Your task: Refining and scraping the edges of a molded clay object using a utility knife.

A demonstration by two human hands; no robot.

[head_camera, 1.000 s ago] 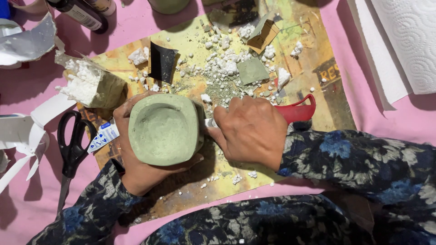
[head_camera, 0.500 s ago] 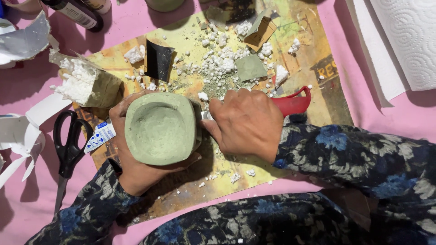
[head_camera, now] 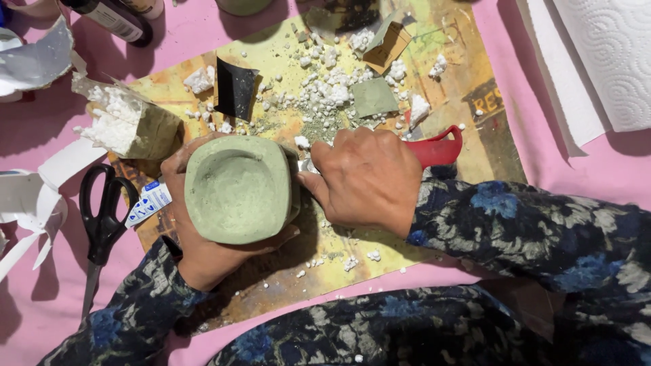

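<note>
My left hand [head_camera: 203, 254] cups a pale green, squarish moulded pot [head_camera: 237, 190] from below and holds it over a stained paper sheet [head_camera: 468, 74]. Its hollow faces up at me. My right hand [head_camera: 369, 176] grips a red-handled knife [head_camera: 437, 146], and the blade tip touches the pot's right side, mostly hidden by my fingers. White and green crumbs [head_camera: 325, 88] lie scattered on the sheet behind the pot.
Black scissors [head_camera: 102, 217] lie at the left beside white plastic strips [head_camera: 34, 203]. A block with white foam [head_camera: 125, 125], a black sandpaper piece [head_camera: 234, 88], a green scrap [head_camera: 373, 98], dark bottles [head_camera: 112, 17] and paper towel [head_camera: 603, 61] surround the sheet on a pink cloth.
The pot and both hands have shifted slightly; my right hand keeps working the knife against the pot's right edge. Little else differs.
</note>
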